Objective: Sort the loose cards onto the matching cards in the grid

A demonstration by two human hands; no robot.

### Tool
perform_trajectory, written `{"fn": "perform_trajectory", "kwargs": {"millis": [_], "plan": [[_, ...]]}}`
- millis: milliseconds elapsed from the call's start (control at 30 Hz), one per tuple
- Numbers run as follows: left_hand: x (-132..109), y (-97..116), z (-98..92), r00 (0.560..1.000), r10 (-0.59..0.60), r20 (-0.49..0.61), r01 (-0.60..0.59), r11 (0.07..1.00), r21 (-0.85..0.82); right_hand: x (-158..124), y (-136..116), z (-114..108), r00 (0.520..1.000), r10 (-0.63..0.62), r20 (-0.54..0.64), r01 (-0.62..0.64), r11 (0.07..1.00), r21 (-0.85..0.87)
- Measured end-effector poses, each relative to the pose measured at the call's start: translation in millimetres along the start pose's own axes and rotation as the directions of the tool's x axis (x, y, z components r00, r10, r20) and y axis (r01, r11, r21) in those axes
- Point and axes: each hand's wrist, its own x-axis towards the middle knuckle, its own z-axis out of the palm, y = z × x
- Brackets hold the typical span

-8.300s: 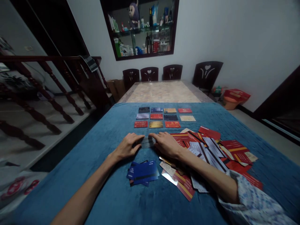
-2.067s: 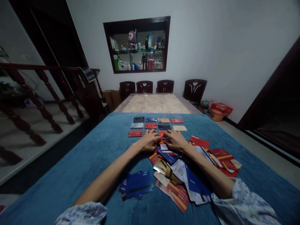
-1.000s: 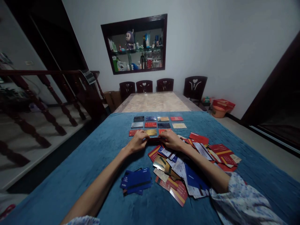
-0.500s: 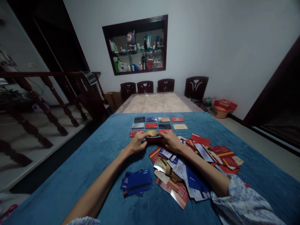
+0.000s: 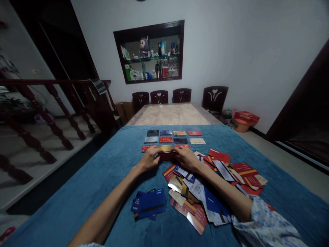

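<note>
Near the table's middle, my left hand and my right hand face each other with curled fingers. Between them is a dark red card, held at its two ends and shaded by my hands. Just beyond it lies a gold card, close to my index fingertips. A red card on the left and another red card on the right flank the gold one, both partly behind my fingers. Two further rows, including a white card and a dark blue card, lie beyond.
A loose heap of mixed cards spreads under and around my right forearm. Several blue cards overlap near my left forearm. A blue cloth covers the near table. Chairs stand around the far end.
My hands stay around the red card, their fingertips slightly shifted. More of the gold card shows, and it looks flatter. The whole view has dipped slightly downward in the frame.
</note>
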Motion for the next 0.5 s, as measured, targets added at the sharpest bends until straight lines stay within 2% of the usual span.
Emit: {"fn": "perform_trajectory", "kwargs": {"millis": [233, 500], "plan": [[0, 0, -0.4, 0.999, -0.010, 0.048, 0.006, 0.996, 0.086, 0, -4, -4, 0.998, 0.051, 0.030, -0.049, 0.997, -0.066], [1, 15, 4.2, 0.986, -0.096, 0.135, 0.053, 0.955, 0.292, 0, -4, -1, 0.998, 0.061, 0.023, -0.058, 0.990, -0.126]]}}
